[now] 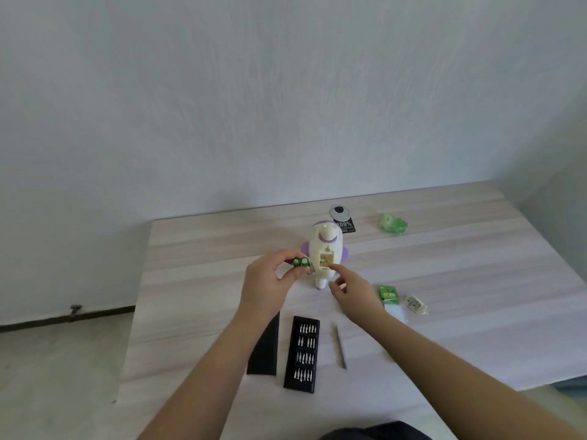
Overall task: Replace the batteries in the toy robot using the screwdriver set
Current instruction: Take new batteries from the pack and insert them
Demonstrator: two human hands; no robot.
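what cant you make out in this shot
- Head view: whether the toy robot's open battery bay holds any cells; too small, and the right hand's finger reaches over it.
- Count of green batteries in the left hand: fingers cover part.
- Bit types in the screwdriver set: too small.
- Print on the green pack: blurred.
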